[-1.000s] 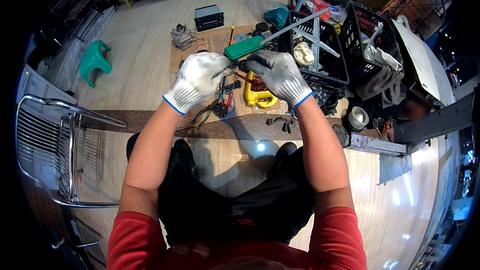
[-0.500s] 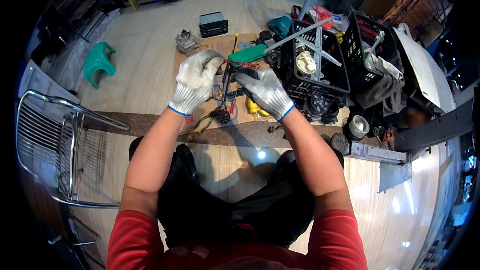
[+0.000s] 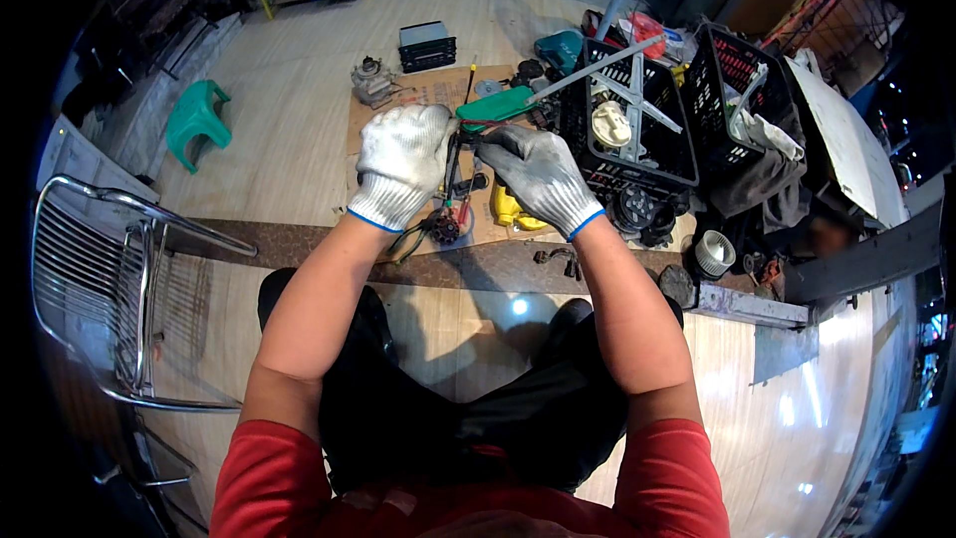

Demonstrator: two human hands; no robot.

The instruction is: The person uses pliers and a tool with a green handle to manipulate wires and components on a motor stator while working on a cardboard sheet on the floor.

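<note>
Both my hands wear white knit gloves with blue cuffs. My left hand (image 3: pixel 403 151) is closed in a fist, its back turned up, over the left part of a cardboard sheet (image 3: pixel 370 122). Beside it on the right, my right hand (image 3: pixel 538 169) has its darkened fingertips pinched together. A thin red strand like a wire (image 3: pixel 482 123) shows between the hands; its ends are hidden by the fingers. Just beyond lies a green plastic piece (image 3: pixel 498 108). Below the fingers are dark slim tools, a round dark part with wires (image 3: pixel 445 225) and a yellow object (image 3: pixel 513 209).
Black crates (image 3: pixel 637 174) with parts stand at right, a grey metal bracket (image 3: pixel 632 95) across one. A boxy car-stereo-like unit (image 3: pixel 426 47) lies beyond the cardboard. At left are a green stool (image 3: pixel 197 125) and a metal chair (image 3: pixel 90 279). A white blower wheel (image 3: pixel 714 252) sits at right.
My left hand has turned over so its back faces up and moved slightly right. My right hand has shifted a little right. Less of the red strand shows between them.
</note>
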